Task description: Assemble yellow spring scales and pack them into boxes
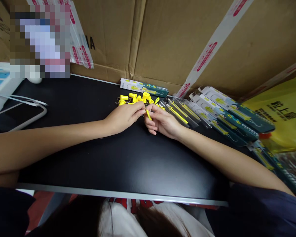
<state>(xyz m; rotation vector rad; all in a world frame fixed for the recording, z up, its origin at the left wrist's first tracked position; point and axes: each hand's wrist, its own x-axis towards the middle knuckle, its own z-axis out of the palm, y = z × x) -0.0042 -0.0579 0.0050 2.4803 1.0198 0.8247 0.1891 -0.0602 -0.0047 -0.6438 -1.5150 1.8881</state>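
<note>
My right hand (162, 123) pinches a small yellow plastic piece (148, 114) between thumb and fingers, its other fingers curled. My left hand (124, 117) meets it fingertip to fingertip, thumb and index finger closed together; what they grip is too small to make out. A thin curved wire shows just below the left fingertips. Right behind the hands lies a pile of yellow plastic caps (135, 97), with thin coiled springs among them. Clear tubes with yellow scale strips (179, 112) lie beside my right hand.
Printed boxes (224, 113) picturing a hook scale are stacked at the right, before a yellow bag (283, 112). Another such box (144, 87) lies at the back against large cardboard (162, 42). White cables (27, 102) and a power strip (0, 79) sit left on the black table (128, 164).
</note>
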